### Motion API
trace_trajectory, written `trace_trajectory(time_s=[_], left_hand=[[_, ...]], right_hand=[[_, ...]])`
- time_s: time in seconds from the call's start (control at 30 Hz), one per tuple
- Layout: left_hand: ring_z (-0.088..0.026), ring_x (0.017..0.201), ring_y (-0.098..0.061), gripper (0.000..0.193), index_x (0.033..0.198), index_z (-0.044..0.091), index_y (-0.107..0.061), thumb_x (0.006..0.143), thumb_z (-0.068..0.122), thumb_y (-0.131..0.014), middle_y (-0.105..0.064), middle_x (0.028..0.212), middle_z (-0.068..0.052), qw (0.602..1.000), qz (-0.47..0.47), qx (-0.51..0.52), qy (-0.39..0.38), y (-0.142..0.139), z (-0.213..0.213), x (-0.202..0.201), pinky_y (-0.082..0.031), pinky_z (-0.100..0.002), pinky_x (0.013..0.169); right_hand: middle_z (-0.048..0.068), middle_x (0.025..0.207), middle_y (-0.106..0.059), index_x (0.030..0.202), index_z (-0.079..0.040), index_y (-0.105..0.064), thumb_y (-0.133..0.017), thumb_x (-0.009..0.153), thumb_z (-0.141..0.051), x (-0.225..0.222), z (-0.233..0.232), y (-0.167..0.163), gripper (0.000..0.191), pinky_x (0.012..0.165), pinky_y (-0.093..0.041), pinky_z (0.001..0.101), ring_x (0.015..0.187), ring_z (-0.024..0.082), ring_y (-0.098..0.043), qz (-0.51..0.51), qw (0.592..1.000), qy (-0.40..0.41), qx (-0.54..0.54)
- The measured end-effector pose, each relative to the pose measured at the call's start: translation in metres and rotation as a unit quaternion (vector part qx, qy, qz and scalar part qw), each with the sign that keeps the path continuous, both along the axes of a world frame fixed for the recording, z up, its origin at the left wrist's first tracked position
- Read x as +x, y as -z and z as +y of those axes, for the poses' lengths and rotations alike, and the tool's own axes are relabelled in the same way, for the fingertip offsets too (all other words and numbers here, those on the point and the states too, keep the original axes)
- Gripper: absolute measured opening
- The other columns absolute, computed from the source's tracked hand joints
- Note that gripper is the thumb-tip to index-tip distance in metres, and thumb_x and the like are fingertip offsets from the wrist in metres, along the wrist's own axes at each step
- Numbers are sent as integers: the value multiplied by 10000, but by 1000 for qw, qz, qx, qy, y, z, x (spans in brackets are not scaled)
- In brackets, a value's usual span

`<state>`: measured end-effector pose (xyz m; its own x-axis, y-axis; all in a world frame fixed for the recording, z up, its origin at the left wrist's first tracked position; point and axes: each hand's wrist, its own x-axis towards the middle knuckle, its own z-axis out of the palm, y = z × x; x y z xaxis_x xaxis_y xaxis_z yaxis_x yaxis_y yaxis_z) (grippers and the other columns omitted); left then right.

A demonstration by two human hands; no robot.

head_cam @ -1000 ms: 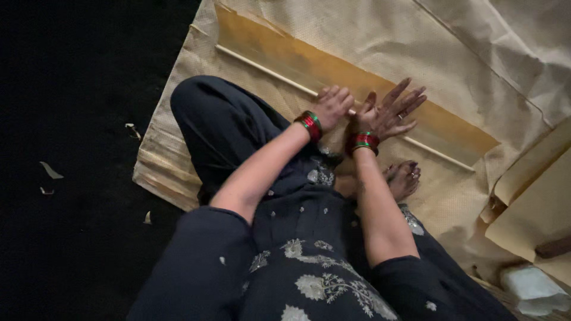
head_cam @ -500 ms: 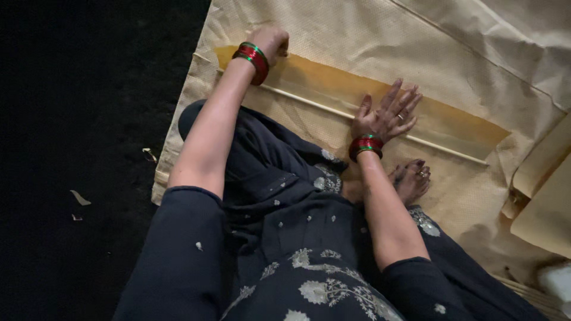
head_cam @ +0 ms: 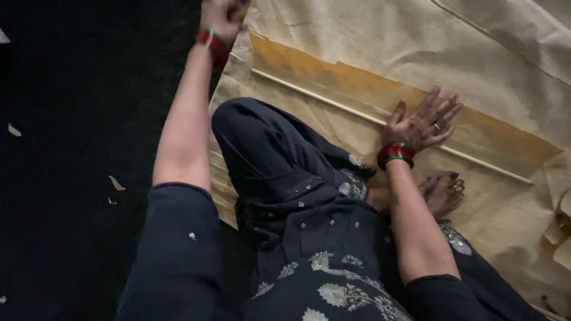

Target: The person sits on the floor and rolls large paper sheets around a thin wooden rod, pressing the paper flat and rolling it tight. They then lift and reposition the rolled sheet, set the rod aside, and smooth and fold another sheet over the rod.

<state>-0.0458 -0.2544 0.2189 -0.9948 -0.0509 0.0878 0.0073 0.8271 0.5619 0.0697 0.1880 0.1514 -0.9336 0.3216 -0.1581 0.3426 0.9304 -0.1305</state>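
From the head camera, the person is sitting on the floor (head_cam: pixel 71 148) on big brown paper (head_cam: pixel 380 53). The left hand (head_cam: pixel 220 18) is gripping the paper's edge at the top with its fingers curled shut. The right hand (head_cam: pixel 419 122) is lying flat with its fingers spread, pressing the paper beside a thin stick (head_cam: pixel 333 101). The stick is running just under those fingertips, touching or nearly touching. If the left hand is pulling too hard, the paper may be tearing or sliding, and the stick may be rolling off its yellow strip (head_cam: pixel 357 83).
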Motion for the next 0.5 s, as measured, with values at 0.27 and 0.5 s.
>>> trace_trajectory(time_s=[0.27, 0.5], left_hand=[[-296, 841, -685, 324, 926, 146, -815, 679, 186, -1023, -686, 939, -110, 983, -17, -99, 152, 38, 10, -2, -555, -396, 695], [-240, 796, -734, 231, 881, 134, -790, 711, -22, -778, -735, 854, -101, 984, -56, -55, 158, 52, 10, -16, -595, -349, 687]], right_hand=[[154, 1755, -52, 1726, -246, -213, -482, 1103, -555, -2, 0, -6, 745, 1264, -103, 615, 1627, 339, -55, -17, 1000, 3, 8], [152, 1755, -70, 1725, -239, -239, -475, 1113, -552, -1, 1, -6, 727, 1263, -98, 631, 1625, 349, -62, -13, 1000, -3, 2]])
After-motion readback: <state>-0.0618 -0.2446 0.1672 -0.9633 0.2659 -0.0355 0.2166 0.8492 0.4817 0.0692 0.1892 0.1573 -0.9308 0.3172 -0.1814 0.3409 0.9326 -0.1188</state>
